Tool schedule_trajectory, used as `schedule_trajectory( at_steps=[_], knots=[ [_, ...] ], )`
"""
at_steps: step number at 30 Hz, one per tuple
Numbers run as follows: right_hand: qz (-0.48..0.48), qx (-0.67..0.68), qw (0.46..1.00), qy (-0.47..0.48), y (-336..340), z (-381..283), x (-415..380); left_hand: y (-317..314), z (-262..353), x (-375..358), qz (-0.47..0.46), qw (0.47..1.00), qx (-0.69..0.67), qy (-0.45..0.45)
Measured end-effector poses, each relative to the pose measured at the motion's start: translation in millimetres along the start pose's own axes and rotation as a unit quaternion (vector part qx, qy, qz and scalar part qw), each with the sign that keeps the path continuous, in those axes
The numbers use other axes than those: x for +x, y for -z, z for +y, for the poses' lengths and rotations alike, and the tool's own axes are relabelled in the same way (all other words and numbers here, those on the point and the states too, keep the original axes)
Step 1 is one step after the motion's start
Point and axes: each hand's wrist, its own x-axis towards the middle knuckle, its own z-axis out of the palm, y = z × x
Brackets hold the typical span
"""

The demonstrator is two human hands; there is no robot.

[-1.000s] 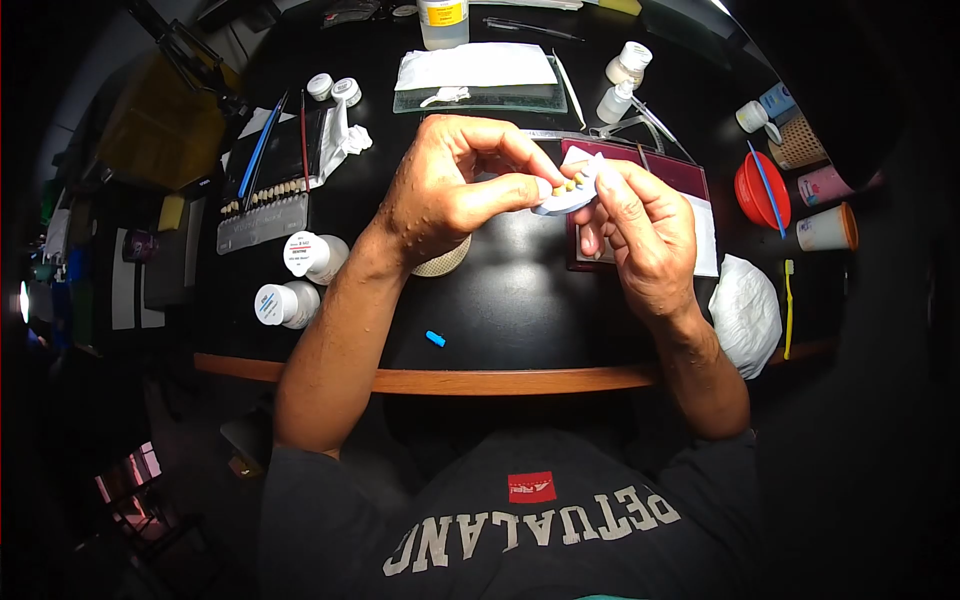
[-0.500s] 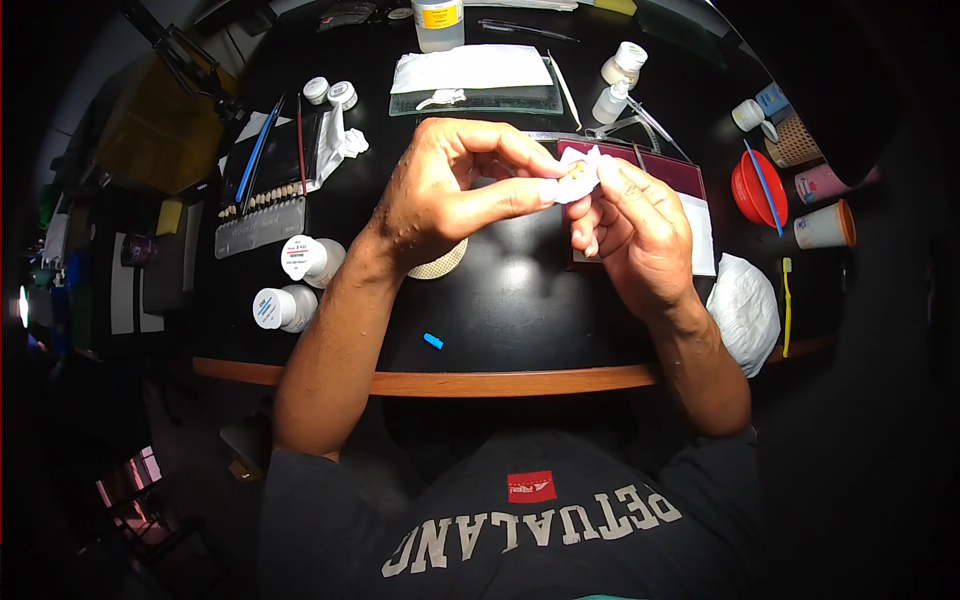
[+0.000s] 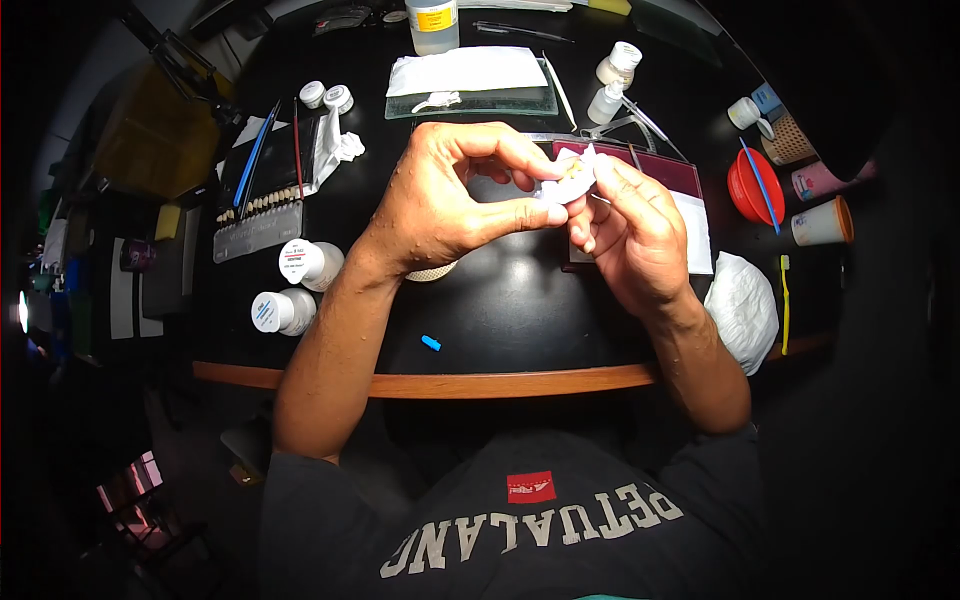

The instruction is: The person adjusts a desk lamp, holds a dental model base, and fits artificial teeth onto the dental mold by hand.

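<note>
Above the middle of the black desk, both hands meet at a crumpled white tissue. A small yellowish piece shows in its folds, too small and covered to name. My left hand pinches the tissue's left side between thumb and fingers. From the right, my right hand grips the other side, its thumb and index finger near the tissue's upper edge and the remaining fingers curled below. Partly hidden below my left hand is a round, beige, dotted pad. Under my right hand lies a dark red case beside white paper.
White-lidded bottles stand by my left forearm, near a tooth shade guide. A glass slab with folded tissue lies ahead. To the right are a red bowl, a cup and a yellow toothbrush. A blue cap lies near the wooden edge.
The tissue has turned slightly in my fingers, and its yellowish content shows less. My left thumb has shifted a little downward along it. Both hands keep their hold.
</note>
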Motion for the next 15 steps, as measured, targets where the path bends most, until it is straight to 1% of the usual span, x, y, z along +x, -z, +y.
schedule_trajectory(
  at_steps=[5, 8, 10, 13, 15],
  knots=[
    [0.013, 0.0, 1.0, 0.002, -5.5, -0.8, -0.2, -0.3, 0.0, 0.2, -0.004, 1.0, 0.015, -0.006],
    [0.025, -0.035, 0.999, 0.014, -4.8, 0.5, 0.3, -0.7, 1.1, -0.3, -0.009, 1.0, 0.027, -0.004],
    [0.035, -0.094, 0.995, 0.028, -4.3, 0.4, -0.1, -0.3, 1.2, -0.4, -0.021, 0.999, 0.036, -0.007],
    [0.047, -0.155, 0.986, 0.046, -7.4, -1.5, -2.2, 2.1, -0.9, -1.1, -0.033, 0.998, -0.044, 0.023],
    [0.066, -0.196, 0.977, 0.051, -14.6, -5.4, -5.0, 1.8, 1.8, -2.3, -0.022, 0.994, -0.083, 0.07]
  ],
)
